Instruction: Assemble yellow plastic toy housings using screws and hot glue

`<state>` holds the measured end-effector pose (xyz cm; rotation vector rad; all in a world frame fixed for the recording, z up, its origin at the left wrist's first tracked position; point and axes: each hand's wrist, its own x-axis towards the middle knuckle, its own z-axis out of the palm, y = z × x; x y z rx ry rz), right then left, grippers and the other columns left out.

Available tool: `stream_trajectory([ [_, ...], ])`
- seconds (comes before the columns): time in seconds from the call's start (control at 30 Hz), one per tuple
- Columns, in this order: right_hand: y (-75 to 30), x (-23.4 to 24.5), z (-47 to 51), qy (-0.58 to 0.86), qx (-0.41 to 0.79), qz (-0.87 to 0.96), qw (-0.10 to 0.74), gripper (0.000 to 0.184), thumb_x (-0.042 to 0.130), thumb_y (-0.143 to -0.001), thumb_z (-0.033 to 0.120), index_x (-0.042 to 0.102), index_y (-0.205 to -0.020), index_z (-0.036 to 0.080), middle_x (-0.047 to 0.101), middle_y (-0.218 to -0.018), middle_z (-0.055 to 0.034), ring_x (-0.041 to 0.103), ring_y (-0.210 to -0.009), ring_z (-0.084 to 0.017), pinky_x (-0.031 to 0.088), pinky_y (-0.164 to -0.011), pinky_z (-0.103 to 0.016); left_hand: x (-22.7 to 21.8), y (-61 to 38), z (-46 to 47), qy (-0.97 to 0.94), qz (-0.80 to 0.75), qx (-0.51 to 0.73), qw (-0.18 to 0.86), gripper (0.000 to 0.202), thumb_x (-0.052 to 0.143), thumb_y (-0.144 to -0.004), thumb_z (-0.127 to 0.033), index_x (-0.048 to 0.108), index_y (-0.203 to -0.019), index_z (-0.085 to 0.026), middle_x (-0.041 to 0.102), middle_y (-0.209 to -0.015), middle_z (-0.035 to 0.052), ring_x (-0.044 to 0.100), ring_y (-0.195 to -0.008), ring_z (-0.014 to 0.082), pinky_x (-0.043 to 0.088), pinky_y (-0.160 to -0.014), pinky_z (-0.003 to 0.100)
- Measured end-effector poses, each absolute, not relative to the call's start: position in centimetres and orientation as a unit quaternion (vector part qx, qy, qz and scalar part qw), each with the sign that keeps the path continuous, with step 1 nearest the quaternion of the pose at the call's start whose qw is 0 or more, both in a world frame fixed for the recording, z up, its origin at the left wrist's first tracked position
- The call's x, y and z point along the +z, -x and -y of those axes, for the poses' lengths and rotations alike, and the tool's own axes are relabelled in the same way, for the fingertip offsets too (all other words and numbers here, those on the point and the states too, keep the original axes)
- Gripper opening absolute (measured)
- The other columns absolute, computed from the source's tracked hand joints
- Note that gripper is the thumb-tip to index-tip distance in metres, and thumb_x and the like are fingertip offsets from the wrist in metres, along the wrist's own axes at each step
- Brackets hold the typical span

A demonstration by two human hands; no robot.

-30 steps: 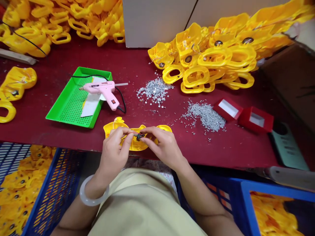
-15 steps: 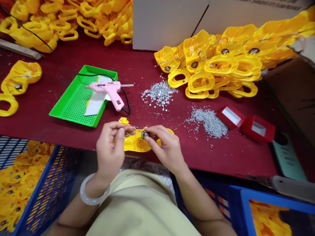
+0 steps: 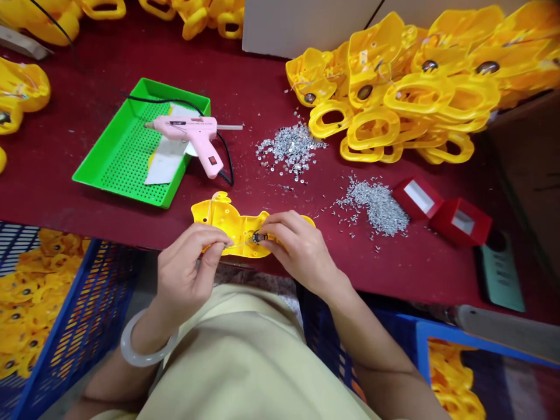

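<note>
A yellow plastic shell (image 3: 230,224) lies open side up at the near edge of the red table. My right hand (image 3: 297,248) pinches a small round metal speaker (image 3: 258,237) over the shell's middle. My left hand (image 3: 188,271), closed in a pinch, holds the thin wires (image 3: 234,245) that run from the speaker, just left of it. A pale bangle (image 3: 140,350) sits on my left wrist.
A pink glue gun (image 3: 195,131) rests on the rim of a green tray (image 3: 118,169). Two heaps of small silver parts (image 3: 291,146) (image 3: 378,204), two red boxes (image 3: 437,210) and piles of yellow shells (image 3: 406,87) lie beyond. Blue crates (image 3: 65,326) of shells stand below the table.
Both hands have dropped slightly toward the table edge, the left pulling the wires out to the left. The speaker now sits lower on the shell. The camera has tilted down.
</note>
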<state>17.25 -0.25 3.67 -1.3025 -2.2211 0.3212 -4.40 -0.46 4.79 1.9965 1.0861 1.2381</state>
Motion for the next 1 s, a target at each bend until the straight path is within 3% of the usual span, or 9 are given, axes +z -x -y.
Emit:
stream_trajectory([
  [0.13,-16.6,3.5,0.1,0.492,0.092,0.83,0.248,0.007,0.061,-0.089,0.018,0.067,-0.088,0.016,0.066,-0.09,-0.0091,0.057,-0.081,-0.019,0.048,-0.066,-0.031,4.6,4.4,0.3,-0.816,-0.38,0.385,0.202,0.015,0.052,-0.089,-0.004,0.059,-0.097,-0.014,0.07,-0.104,0.01,0.065,-0.102,0.0193,0.051,-0.091,0.037],
  [0.27,-16.3,3.1,-0.1,0.505,0.096,0.821,0.248,0.008,0.06,-0.09,0.021,0.068,-0.09,0.018,0.064,-0.09,-0.0075,0.055,-0.081,-0.018,0.045,-0.066,-0.03,4.2,4.2,0.1,-0.871,-0.36,0.302,0.141,0.012,0.052,-0.09,-0.008,0.058,-0.097,-0.017,0.071,-0.094,0.0065,0.066,-0.093,0.0211,0.046,-0.087,0.041],
  [0.77,-16.3,2.7,-0.2,0.511,0.09,0.82,0.244,0.01,0.06,-0.091,0.023,0.068,-0.087,0.019,0.065,-0.088,-0.0064,0.054,-0.079,-0.018,0.042,-0.062,-0.031,3.4,3.9,-0.3,-0.888,-0.341,0.295,0.093,0.014,0.051,-0.089,-0.008,0.059,-0.094,-0.017,0.073,-0.09,0.0069,0.07,-0.085,0.0197,0.049,-0.08,0.037],
  [1.0,-16.0,3.3,-0.2,0.505,0.061,0.839,0.193,0.015,0.057,-0.093,0.024,0.067,-0.085,0.017,0.065,-0.086,-0.0069,0.05,-0.077,-0.018,0.038,-0.06,-0.032,3.2,3.8,-0.2,-0.888,-0.343,0.294,0.088,0.011,0.053,-0.088,-0.007,0.059,-0.093,-0.016,0.073,-0.088,0.0071,0.069,-0.082,0.0192,0.05,-0.079,0.036],
])
